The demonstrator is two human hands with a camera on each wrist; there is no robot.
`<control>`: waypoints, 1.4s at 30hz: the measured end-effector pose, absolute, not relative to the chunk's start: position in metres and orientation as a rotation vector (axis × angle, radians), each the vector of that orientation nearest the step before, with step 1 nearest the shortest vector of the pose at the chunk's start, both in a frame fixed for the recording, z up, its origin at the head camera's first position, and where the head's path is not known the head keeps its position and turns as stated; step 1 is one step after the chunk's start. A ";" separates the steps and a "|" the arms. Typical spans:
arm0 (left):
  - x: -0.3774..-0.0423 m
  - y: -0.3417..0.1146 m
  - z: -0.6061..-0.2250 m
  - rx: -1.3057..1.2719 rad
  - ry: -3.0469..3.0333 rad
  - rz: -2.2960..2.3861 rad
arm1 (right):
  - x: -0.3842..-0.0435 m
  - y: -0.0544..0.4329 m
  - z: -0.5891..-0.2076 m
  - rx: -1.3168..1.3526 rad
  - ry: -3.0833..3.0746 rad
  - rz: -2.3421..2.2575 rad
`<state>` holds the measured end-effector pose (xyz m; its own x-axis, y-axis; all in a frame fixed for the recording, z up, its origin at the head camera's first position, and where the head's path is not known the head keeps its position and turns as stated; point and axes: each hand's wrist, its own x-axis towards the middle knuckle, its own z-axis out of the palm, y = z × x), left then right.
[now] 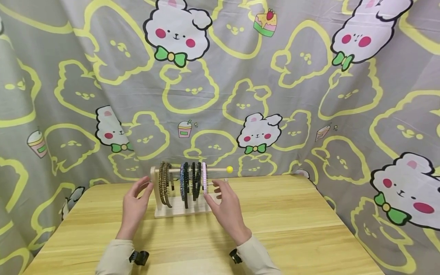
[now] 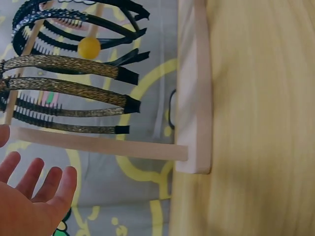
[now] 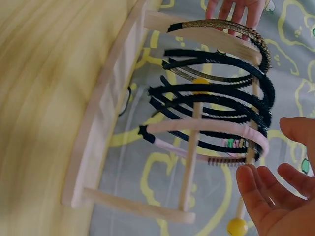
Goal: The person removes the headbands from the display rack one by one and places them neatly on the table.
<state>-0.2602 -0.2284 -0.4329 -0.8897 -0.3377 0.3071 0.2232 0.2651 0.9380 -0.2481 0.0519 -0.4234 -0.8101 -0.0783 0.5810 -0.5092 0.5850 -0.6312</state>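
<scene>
Rack (image 1: pixel 173 211) of pale wood stands on the tabletop (image 1: pixel 292 221), headbands hung along its upper rod — gold headbands (image 1: pixel 162 187) at left, black headbands (image 1: pixel 194 181) further along, pink headband (image 1: pixel 204 177) outermost, nearest the yellow ball (image 1: pixel 229 169). My left hand (image 1: pixel 135 202) is just beside the left post (image 1: pixel 153 175), fingers loosely bent, apart. My right hand (image 1: pixel 227 208) is by the pink headband, fingers spread, slightly curved — contact: cannot tell.

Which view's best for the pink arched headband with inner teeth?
Right wrist: the pink arched headband shows most of its curve, with both dark tips visible. Head shows it nearly edge-on, a narrow strip beside the right hand. Left wrist shows at most a small pinkish toothed patch behind dark, arched headbands.
</scene>
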 end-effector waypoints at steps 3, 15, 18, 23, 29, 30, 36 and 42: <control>-0.263 -0.227 -0.438 0.088 -2.087 -1.686 | -0.252 0.046 -0.427 0.465 -2.301 1.190; -0.268 -0.226 -0.455 0.099 -2.115 -1.692 | -0.262 0.030 -0.438 0.415 -2.260 1.357; -0.268 -0.225 -0.457 0.097 -2.116 -1.706 | -0.262 0.029 -0.439 0.414 -2.246 1.349; -0.269 -0.225 -0.461 0.115 -2.142 -1.702 | -0.263 0.027 -0.440 0.423 -2.220 1.365; -0.270 -0.225 -0.465 0.133 -2.153 -1.695 | -0.264 0.026 -0.439 0.424 -2.211 1.389; -0.270 -0.225 -0.465 0.137 -2.153 -1.694 | -0.263 0.026 -0.439 0.423 -2.207 1.396; -0.270 -0.223 -0.467 0.160 -2.178 -1.654 | -0.264 0.026 -0.441 0.406 -2.178 1.439; -0.270 -0.224 -0.472 0.167 -2.229 -1.609 | -0.265 0.030 -0.444 0.383 -2.170 1.456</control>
